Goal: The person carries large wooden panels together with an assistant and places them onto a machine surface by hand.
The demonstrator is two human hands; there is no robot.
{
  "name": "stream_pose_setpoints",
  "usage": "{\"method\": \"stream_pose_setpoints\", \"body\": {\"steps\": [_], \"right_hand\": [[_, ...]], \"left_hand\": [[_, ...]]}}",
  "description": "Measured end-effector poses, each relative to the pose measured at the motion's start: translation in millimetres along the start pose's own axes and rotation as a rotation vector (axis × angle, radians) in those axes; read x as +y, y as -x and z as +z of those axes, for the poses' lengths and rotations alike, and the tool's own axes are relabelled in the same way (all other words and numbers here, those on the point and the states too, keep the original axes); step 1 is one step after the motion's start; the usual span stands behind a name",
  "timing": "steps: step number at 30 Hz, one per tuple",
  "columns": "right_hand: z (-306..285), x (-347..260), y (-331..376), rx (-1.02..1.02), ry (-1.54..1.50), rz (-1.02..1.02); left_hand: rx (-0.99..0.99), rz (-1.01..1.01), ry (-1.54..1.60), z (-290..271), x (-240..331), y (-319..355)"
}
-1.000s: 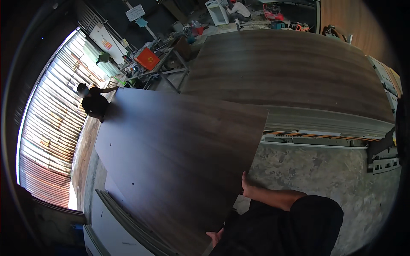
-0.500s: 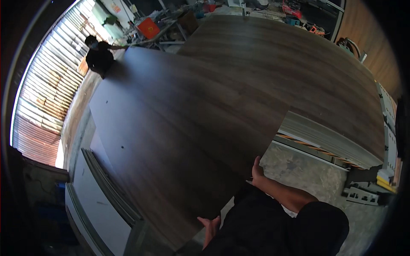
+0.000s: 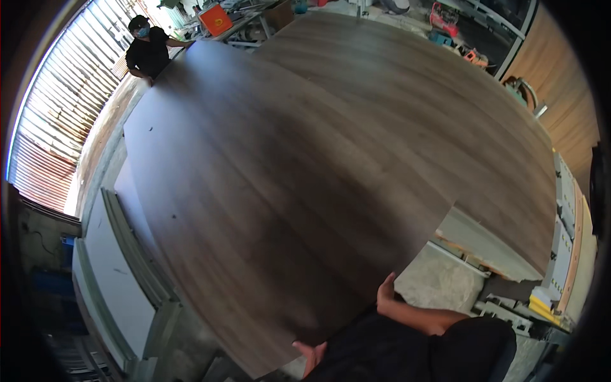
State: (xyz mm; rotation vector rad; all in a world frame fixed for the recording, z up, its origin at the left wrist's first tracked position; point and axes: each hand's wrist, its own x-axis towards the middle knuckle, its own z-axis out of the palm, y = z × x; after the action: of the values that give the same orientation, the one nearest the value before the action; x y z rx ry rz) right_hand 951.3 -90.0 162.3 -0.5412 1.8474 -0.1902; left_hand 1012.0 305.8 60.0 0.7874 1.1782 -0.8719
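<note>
A large wood-grain panel (image 3: 273, 210) stretches from my body toward the far left. My left hand (image 3: 310, 355) grips its near edge, with the thumb on top and the fingers hidden beneath. Farther right along the same edge, my right hand (image 3: 386, 296) is closed on it the same way, thumb up. A co-worker (image 3: 149, 52) in dark clothes and a mask holds the panel's far end. The panel's right side lies over or just above a second wood-grain board (image 3: 414, 102); whether they touch cannot be told.
Several pale boards (image 3: 118, 261) lean in a stack at the left. Along the right stands a grey metal machine rail (image 3: 563, 223). Power tools (image 3: 474, 57) and an orange box (image 3: 215, 20) are at the back. Bare concrete floor (image 3: 439, 280) shows beside my right arm.
The panel has shifted toward the right over the second board, covering more of the gap beside it. My hands keep their hold, and the view has shifted.
</note>
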Motion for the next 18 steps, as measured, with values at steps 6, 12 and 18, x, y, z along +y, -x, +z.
{"method": "stream_pose_setpoints", "body": {"steps": [6,12,18], "right_hand": [[-96.2,-7.5,-53.5,-0.121,0.038,0.089],[-159.2,-6.4,-62.3,-0.073,0.102,0.107],[-215.2,-1.4,-79.0,-0.200,0.020,0.095]], "left_hand": [[-0.021,0.181,0.258,51.2,-109.9,14.4],[0.131,0.142,0.134,26.2,-167.6,22.5],[0.008,0.163,0.158,7.4,-212.7,25.6]]}}
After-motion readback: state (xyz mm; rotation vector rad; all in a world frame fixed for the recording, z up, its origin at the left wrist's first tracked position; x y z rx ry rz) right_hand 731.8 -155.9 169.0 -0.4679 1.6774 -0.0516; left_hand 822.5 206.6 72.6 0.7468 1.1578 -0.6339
